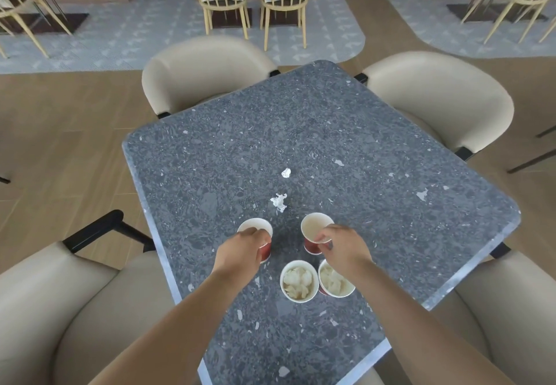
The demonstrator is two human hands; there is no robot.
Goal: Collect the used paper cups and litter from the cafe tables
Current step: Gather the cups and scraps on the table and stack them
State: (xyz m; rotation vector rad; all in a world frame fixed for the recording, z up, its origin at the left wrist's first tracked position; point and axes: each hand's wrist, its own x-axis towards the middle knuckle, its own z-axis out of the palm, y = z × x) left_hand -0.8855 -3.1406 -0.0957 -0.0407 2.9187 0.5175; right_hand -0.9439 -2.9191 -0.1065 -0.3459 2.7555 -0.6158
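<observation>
On the speckled grey table (331,132), each hand's fingers grip a red paper cup: left hand (240,249), right hand (346,246).

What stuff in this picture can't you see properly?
- Left cup, head view: the left hand covers part of its rim and side.
- Right cup: the right hand hides its near side.
- Fourth cup: the right wrist overlaps its rim.
- Paper scraps: too small to tell what they are.
- Near chairs: cut off by the frame's edge.
</observation>
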